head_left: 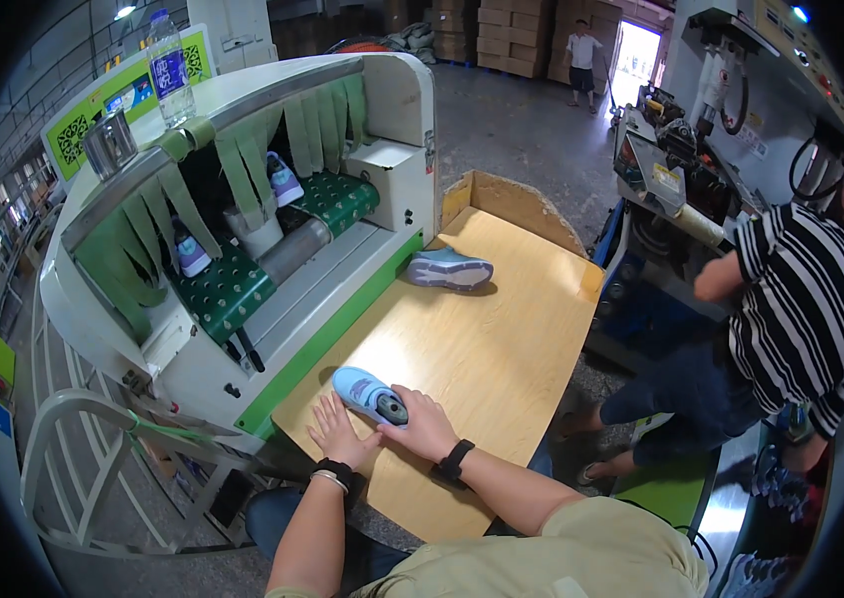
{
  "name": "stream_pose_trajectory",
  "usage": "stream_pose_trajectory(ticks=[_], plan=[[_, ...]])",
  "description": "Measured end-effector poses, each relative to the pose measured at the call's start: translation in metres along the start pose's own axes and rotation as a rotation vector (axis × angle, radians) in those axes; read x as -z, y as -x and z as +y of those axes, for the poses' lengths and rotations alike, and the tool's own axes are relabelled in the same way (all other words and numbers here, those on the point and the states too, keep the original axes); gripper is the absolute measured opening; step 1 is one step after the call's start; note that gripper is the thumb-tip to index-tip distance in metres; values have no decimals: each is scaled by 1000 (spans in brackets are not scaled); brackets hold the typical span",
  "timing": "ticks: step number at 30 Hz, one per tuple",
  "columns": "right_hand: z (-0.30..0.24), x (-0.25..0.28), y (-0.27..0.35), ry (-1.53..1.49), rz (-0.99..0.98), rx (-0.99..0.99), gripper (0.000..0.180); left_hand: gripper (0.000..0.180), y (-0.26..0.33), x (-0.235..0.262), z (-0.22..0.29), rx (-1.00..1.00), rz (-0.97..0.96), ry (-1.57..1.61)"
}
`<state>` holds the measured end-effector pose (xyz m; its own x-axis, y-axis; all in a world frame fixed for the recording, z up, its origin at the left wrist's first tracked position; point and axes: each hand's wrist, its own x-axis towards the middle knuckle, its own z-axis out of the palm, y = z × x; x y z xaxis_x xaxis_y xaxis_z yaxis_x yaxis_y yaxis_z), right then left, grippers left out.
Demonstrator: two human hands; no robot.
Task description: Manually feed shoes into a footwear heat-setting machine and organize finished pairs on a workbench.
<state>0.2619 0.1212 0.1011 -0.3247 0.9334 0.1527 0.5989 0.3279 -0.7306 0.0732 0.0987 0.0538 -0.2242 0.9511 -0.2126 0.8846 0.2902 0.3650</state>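
Shoe is on the tabletop, near its left edge by the machine, toe pointing away and to the left, dark opening toward the wearer.

Hands: right hand is curled round the heel end, partly closed, and seems to have the grip. Left hand is spread wide and nearly flat beside the shoe, steadying at most. Can't tell if any right fingertips sit inside the opening; the hand covers it.

Risks as I see them:
- Slip/spin: the hold looks to be at the heel only. A push at the toe could swing the shoe, and the left hand isn't wrapped to stop it.
- Drop: the near-left edge is close and I see no lip there; the raised board is on the far side. A sideways shove could send it over.
- Mix-up or knock: other shoe lies on its side farther up, sole showing. A long sweep forward could bump it.
- Snag: loose strips hang over the belt. Reaching in there could catch a wristband.
- Spill: bottle stands on the machine's top; a hard bump could tip it.
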Motion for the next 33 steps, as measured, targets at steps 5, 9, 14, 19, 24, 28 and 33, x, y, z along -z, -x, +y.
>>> stream_pose_trajectory(ticks=[5,9,14,19,24,28,33], plan=[[8,-2,0,-18,29,25,73,134,2,5,8,4,-16,24],[19,13,-23,-217,-198,29,69,139,0,8,5,-22,25,27],[78,63,-116,106,179,210,65,140,-1,18,13,14,-55,-3],[132,125,-199,539,619,-99,78,141,3,21,25,23,-110,-12],[118,134,-193,739,137,-397,61,143,5,19,19,36,-93,-26],[133,123,-127,398,315,-341,43,143,5,15,16,14,-52,-60],[103,147,-24,453,131,-56,32,135,3,14,10,1,-66,-34]])
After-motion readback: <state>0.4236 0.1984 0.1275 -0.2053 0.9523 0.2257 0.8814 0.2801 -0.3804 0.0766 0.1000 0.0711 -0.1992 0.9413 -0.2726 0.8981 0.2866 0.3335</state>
